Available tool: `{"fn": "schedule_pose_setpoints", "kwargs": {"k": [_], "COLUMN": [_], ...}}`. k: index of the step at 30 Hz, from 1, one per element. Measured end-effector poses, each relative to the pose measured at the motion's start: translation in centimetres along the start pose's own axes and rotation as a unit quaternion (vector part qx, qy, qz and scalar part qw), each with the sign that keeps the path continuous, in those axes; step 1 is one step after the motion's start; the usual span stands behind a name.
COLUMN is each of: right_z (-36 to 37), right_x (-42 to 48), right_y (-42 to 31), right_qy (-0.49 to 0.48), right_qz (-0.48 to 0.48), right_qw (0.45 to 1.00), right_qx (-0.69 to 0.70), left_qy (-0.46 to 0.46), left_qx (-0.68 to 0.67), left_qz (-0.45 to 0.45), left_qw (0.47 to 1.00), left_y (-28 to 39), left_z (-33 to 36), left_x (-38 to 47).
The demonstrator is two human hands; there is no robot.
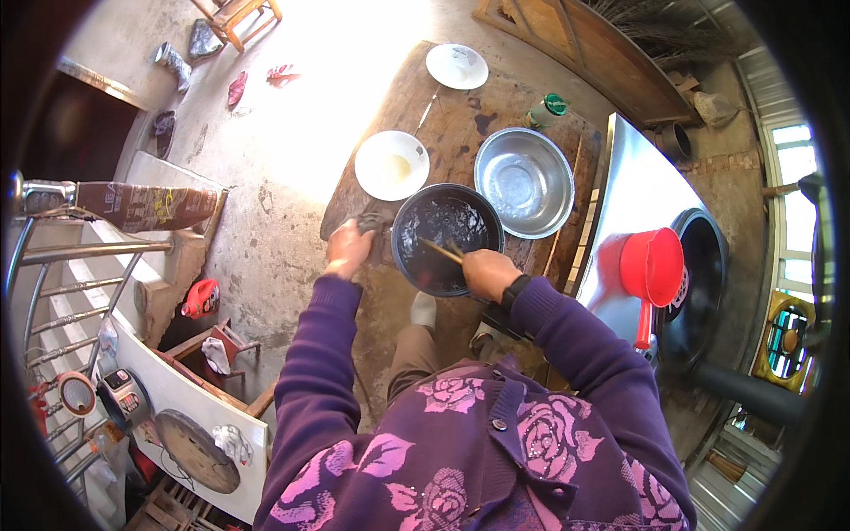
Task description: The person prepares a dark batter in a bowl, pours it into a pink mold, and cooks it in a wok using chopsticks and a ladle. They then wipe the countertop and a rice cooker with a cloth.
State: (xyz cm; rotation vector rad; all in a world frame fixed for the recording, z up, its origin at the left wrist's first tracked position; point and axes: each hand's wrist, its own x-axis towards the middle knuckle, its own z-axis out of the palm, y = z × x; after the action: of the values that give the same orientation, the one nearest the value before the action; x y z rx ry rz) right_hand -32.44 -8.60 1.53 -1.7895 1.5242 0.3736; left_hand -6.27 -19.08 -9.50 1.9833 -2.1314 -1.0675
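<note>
My right hand [490,273] grips thin wooden sticks [439,251], which look like chopsticks, with their tips over a dark round pot [401,269]. Dark liquid with bright reflections seems to fill the pot, so its bottom is hidden. At the pot's left side, my left hand [348,248] holds a crumpled grey cloth [369,222]; whether a pot handle lies under it I cannot tell. Just behind the pot sits a white bowl [377,156] with a little pale yellowish liquid. A shiny steel basin [524,222] stands beside the pot on the right.
On the worn wooden table [455,119] are another white bowl [458,58] and a green-lidded jar [546,111]. To the right, a red plastic ladle [647,262] lies by a large black wok [710,265] on a metal-topped stove [624,179]. A metal railing [99,251] rises at left.
</note>
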Motion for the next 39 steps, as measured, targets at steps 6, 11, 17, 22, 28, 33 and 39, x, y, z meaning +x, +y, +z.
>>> {"fn": "schedule_pose_setpoints", "kwargs": {"k": [6, 11, 17, 22, 28, 33, 39], "right_z": [0.3, 1.7, 1.5, 1.1, 1.1, 1.2, 2.4], "right_x": [2.3, -0.1, -4.7, -6.3, -9.3, -13.8, -9.2], "right_y": [2.3, 3.1, 0.7, -0.1, 0.0, 2.3, 5.5], "right_qy": [-0.071, -0.013, -0.049, -0.092, -0.062, -0.090, 0.097], "right_qz": [0.178, 0.013, 0.084, 0.069, 0.107, 0.084, 0.012], "right_qw": [0.923, 0.942, 0.848, 0.780, 0.779, 0.772, 0.951], "right_qx": [0.333, 0.335, 0.520, 0.616, 0.614, 0.624, 0.292], "left_qy": [-0.066, -0.169, -0.190, -0.093, -0.018, 0.021, -0.039], "left_qx": [-0.560, -0.759, -0.709, -0.725, -0.711, -0.710, -0.734], "left_qz": [-0.056, -0.120, -0.182, -0.171, -0.171, -0.140, -0.022], "left_qw": [0.824, 0.618, 0.654, 0.661, 0.682, 0.690, 0.678], "left_y": [2.9, 10.3, 16.5, 16.9, 17.3, 15.2, 13.5], "left_z": [-4.3, -1.7, 5.4, 6.7, 7.6, 5.5, 0.0], "left_x": [-10.7, -13.8, -10.1, -7.9, -5.0, -2.2, -8.1]}}
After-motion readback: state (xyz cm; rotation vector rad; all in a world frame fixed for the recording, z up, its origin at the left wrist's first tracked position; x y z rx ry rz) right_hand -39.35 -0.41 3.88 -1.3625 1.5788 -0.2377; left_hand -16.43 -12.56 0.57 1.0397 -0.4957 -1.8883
